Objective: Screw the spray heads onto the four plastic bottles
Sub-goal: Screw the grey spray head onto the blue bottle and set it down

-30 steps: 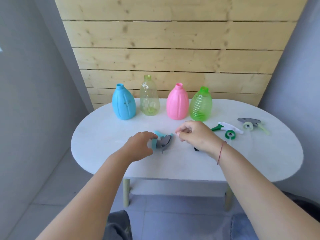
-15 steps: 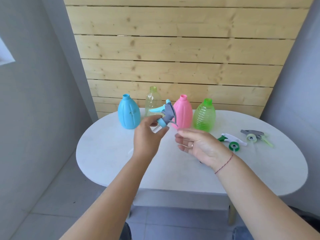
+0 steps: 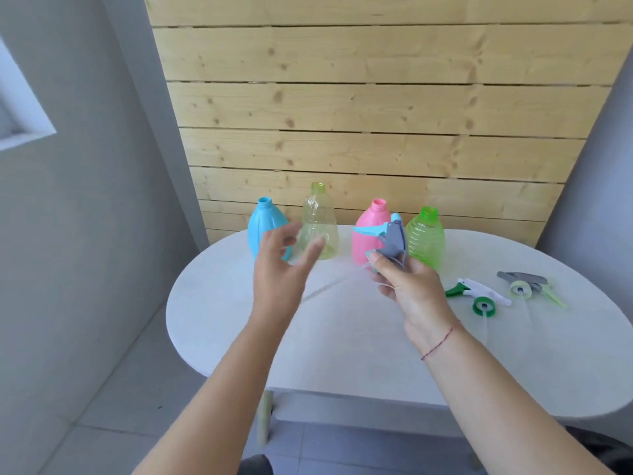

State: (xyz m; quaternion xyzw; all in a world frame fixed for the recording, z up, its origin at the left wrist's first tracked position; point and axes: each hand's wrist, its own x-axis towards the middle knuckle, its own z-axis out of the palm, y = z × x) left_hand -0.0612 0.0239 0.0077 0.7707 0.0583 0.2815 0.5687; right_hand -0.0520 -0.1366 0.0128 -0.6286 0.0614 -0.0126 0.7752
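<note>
Above table (image 3: 342, 337), hands (image 3: 407, 286) raised apart

White oval surface (image 3: 342, 341), and along its back edge four open bottles stand upright in a row: blue bottle (image 3: 265, 228), clear yellowish bottle (image 3: 320, 217), pink bottle (image 3: 368, 231), green bottle (image 3: 426, 236). Off to the right lie a green-and-white spray head (image 3: 479, 296) and, just beside it, a grey-and-lime spray head (image 3: 525, 286).
</note>
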